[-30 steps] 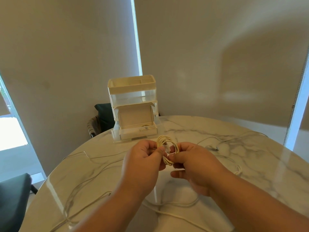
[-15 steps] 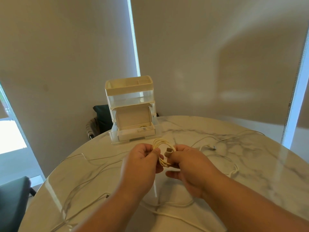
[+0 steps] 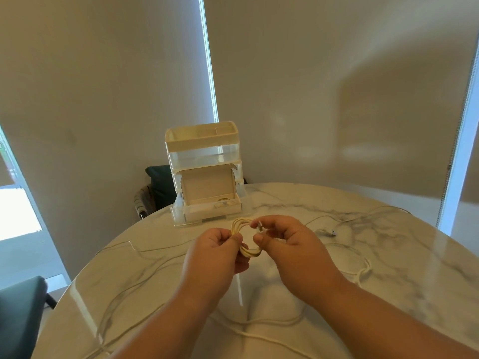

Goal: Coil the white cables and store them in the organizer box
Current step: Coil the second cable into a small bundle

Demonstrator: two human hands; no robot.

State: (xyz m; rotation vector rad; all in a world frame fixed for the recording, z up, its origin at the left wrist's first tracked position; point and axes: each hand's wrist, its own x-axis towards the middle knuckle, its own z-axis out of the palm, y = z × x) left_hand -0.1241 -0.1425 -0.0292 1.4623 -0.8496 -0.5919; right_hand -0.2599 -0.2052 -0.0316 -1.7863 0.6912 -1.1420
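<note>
1. Now both hands hold the coiled cable above the tabletop. The left hand pinches one arc of the loop between its thumb and curled fingers. The right hand pinches the plug end at the opposite arc, with its thumb against the lower strands.
2. Position: the coil spans the gap between the two hands. The organizer box stands just beyond both sets of fingertips. Its lower drawer is open toward the person, and a second coil lies inside.
3. Handling (a judgement): the cable looks thin, light and limp, yet springy enough for the turns to splay once freed. The sound grip crosses all strands at once. The plug is the only stiff part and would not hold the bundle by itself.
4. Loose cables lie on the tabletop outside the right hand, outside the left hand and beneath the wrists. These are not yet coiled.
5. Change: half a second ago the plug lay across the middle of the loop and the hands almost touched. The plug now sits at the rim by the right fingertips, the hands stand slightly apart, and the loop's opening shows between them.
</note>
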